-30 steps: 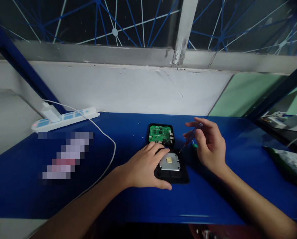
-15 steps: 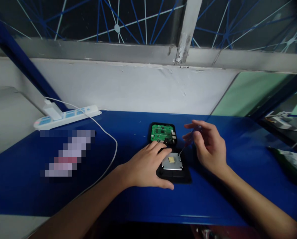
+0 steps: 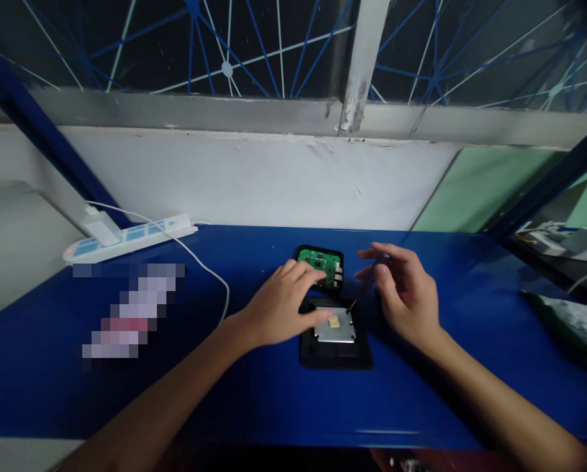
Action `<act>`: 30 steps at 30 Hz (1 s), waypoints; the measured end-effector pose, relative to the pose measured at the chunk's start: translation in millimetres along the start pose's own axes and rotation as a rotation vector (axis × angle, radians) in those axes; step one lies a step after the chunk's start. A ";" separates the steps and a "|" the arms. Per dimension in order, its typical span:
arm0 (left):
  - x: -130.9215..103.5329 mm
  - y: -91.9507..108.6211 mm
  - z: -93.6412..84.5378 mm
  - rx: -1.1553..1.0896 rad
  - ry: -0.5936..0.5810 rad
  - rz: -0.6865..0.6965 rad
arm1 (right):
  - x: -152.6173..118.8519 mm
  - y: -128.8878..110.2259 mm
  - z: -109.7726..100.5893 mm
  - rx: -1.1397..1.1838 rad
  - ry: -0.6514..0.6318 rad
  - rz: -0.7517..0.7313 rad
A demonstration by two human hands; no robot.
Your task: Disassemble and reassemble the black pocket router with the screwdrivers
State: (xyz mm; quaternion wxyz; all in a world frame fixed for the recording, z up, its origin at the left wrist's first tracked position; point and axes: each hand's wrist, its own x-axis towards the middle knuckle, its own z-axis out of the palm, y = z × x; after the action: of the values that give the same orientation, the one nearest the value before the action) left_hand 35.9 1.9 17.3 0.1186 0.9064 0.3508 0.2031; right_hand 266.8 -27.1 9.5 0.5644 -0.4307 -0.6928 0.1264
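Note:
A black plastic cover [image 3: 335,358] lies on the blue table, with a silver metal plate [image 3: 340,335] on it. The plate carries a small yellowish square pad [image 3: 333,322] and has dark screws at its corners. Behind the cover sits a black case holding a green circuit board [image 3: 329,260]. My left hand [image 3: 284,305] is open, its thumb over the plate beside the pad and its fingers reaching over the circuit board. In my right hand [image 3: 411,288] is a thin screwdriver [image 3: 367,282], its tip at the plate's upper right corner screw.
A white power strip [image 3: 131,235] with a plugged-in charger [image 3: 100,224] stands at the back left, its cable [image 3: 202,262] crossing the table. A blurred-out item [image 3: 136,311] lies on the left. A shiny packet [image 3: 576,328] is at the right edge. The white wall [image 3: 254,177] rises behind.
My left hand has lifted off the cover's left edge and shifted up, its fingers now over the circuit board. The screwdriver stays at the same corner. The whole view has shifted slightly.

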 end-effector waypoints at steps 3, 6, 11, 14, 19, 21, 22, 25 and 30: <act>22.8 -17.5 -11.1 0.047 0.009 -0.037 | -0.2 -0.7 -0.9 -0.005 -0.010 0.008; 50.8 -36.1 -16.4 0.015 -0.214 -0.046 | -0.3 -0.8 -1.1 -0.007 -0.022 0.010; 90.9 -51.9 -6.4 0.045 -0.504 -0.083 | 0.0 0.0 -1.2 -0.002 -0.013 0.009; 98.6 -52.5 -5.8 0.053 -0.487 -0.087 | 0.5 -0.2 -1.3 0.006 -0.011 0.015; 75.8 -34.5 -51.6 0.051 -0.258 -0.133 | 1.1 -1.1 -1.5 0.018 -0.012 0.011; 57.0 -21.9 -76.9 0.085 -0.270 -0.163 | 0.8 -1.2 -1.6 0.019 -0.020 0.004; 46.5 -15.8 -87.1 0.095 -0.304 -0.186 | 0.5 -1.3 -1.5 0.017 -0.024 0.001; 14.0 -3.8 -100.7 0.091 -0.365 -0.262 | 0.1 -2.1 -0.7 0.005 -0.034 0.000; -26.8 -3.7 -82.8 0.027 -0.460 -0.339 | 0.9 -4.4 -0.1 -0.010 -0.038 -0.022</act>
State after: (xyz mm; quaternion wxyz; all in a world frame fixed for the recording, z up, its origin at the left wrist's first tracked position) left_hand -21.6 -7.8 82.0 0.2152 0.8587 0.4637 -0.0355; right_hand 264.8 -29.1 13.0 0.5503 -0.4233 -0.7087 0.1252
